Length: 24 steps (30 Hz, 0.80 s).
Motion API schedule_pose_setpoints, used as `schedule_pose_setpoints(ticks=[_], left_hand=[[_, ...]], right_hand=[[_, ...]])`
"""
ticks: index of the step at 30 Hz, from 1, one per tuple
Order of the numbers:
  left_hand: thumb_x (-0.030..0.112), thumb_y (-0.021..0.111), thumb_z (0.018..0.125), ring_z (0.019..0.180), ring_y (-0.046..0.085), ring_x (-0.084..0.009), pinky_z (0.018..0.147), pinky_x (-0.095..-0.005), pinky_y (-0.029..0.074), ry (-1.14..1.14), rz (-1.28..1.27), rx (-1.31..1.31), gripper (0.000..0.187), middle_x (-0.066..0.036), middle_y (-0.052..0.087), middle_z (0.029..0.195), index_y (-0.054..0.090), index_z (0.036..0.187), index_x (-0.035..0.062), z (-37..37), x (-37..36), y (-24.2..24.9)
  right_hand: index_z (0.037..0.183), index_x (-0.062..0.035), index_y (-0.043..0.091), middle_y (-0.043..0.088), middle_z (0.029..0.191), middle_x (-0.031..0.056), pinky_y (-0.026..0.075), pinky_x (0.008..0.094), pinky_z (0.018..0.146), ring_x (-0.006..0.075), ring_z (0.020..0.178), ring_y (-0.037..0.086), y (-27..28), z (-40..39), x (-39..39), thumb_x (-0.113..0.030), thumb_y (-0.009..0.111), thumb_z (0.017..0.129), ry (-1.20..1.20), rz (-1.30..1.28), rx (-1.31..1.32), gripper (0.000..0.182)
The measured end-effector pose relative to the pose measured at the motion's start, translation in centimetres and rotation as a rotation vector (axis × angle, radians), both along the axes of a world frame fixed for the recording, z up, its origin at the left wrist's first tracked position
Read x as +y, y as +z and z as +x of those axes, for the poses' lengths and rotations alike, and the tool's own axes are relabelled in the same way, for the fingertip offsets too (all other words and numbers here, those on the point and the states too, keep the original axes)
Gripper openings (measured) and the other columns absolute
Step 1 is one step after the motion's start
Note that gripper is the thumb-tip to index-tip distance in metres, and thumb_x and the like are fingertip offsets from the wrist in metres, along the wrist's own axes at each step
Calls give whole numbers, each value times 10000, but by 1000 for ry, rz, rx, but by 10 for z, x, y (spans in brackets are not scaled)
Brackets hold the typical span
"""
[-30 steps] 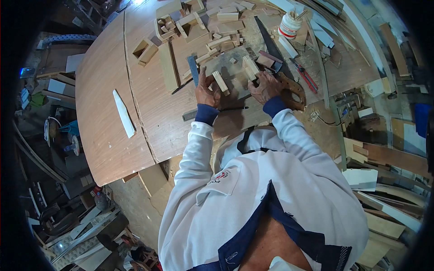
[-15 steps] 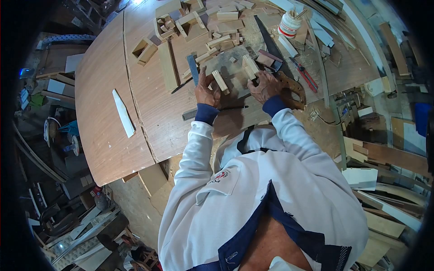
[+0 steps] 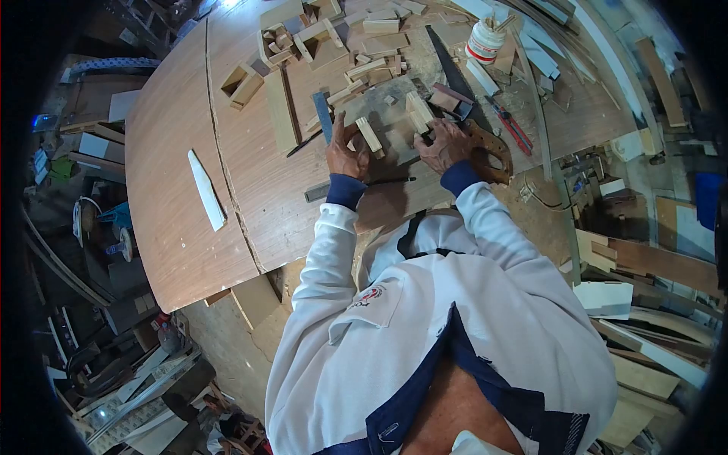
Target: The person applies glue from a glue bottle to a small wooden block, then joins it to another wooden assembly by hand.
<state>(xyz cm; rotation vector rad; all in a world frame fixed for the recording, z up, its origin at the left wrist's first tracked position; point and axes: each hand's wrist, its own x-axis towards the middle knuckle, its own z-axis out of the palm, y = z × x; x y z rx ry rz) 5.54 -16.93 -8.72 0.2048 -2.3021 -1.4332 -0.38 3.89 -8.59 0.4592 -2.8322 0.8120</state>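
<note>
Above the table (image 3: 273,199), the left hand (image 3: 349,154) is pinching a short wooden block (image 3: 369,136), while the right hand (image 3: 447,146) is closing around the near end of a pale wooden piece (image 3: 418,112). Both are probably handling as light, stiff and unslippery, the long sides offering the surest hold.

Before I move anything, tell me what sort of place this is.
Likely a woodworking shop: a handsaw, box-like wooden pieces and scattered offcuts lie on the worktop.
</note>
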Motion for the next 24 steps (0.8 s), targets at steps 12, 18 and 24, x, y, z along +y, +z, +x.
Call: schedule_pose_setpoints(ticks=[12,18,24], left_hand=[[-77,561,768,903,649,-262,768,-349,522,222,-193,108,534,-148,653,994,426,1270,45,-8,-36,22],[117,618,774,988,584,-316,885,-405,455,112,-568,-125,473,-103,646,1058,488,1227,75,-74,-74,16],[277,623,784,1121,531,-296,946,-464,401,-4,-850,-510,531,-29,640,1126,477,1287,193,-110,-75,17]], right_hand=[[1030,-61,507,626,912,159,471,457,762,353,854,605,28,5,9,-265,600,723,4,-76,-142,380],[1036,-67,491,620,856,122,476,421,728,308,792,616,33,12,25,-193,590,732,-46,-346,-177,344],[1037,-50,498,611,833,89,486,349,694,222,750,607,41,15,44,-175,586,782,-92,-472,-197,298]])
